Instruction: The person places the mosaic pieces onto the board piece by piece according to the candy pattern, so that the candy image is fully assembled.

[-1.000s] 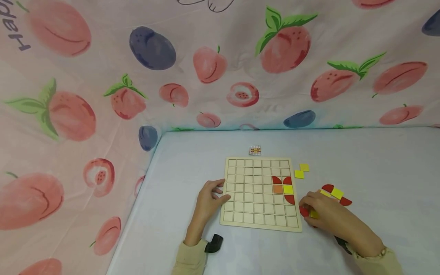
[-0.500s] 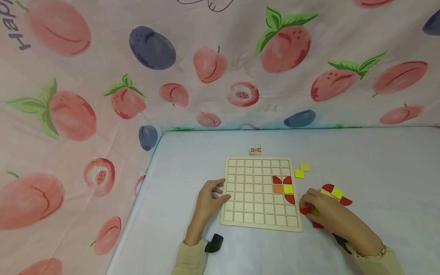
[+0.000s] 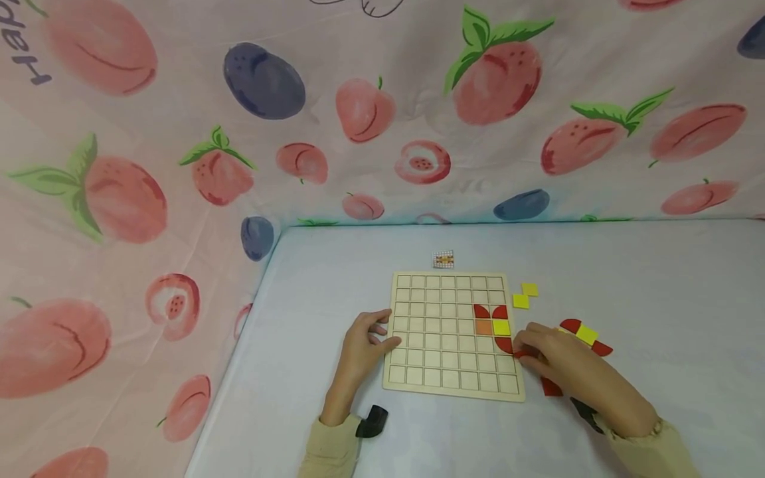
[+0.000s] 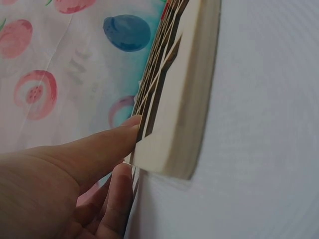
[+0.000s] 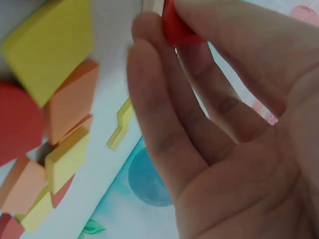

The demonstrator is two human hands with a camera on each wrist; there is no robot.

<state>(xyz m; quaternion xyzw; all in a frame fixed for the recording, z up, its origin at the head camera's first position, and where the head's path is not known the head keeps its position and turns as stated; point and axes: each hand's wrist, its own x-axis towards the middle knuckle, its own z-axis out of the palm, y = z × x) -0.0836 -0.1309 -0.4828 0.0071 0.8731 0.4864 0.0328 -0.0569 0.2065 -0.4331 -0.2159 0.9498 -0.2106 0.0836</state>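
A pale wooden grid board [image 3: 430,362] lies on the table. In its right part sit red quarter-round tiles [image 3: 499,312], an orange square tile [image 3: 483,326] and a yellow square tile [image 3: 501,327]. My left hand [image 3: 361,345] holds the board's left edge; in the left wrist view the thumb [image 4: 107,149] lies against the grid side, other fingers curled by the edge. At the board's right edge, my right hand [image 3: 558,352] pinches a red tile [image 5: 178,27] between thumb and fingers. That tile's full shape is hidden.
Two yellow square tiles [image 3: 521,301] lie right of the board. More loose tiles [image 3: 587,335], red, yellow and orange, lie beyond and under the right hand. A small printed pattern card [image 3: 443,259] lies behind the board. Fruit-print cloth [image 3: 358,79] hangs behind and at left.
My right hand has moved left and slightly away from me, from the loose tiles to the board's right edge, carrying a red tile. The left hand stays in place.
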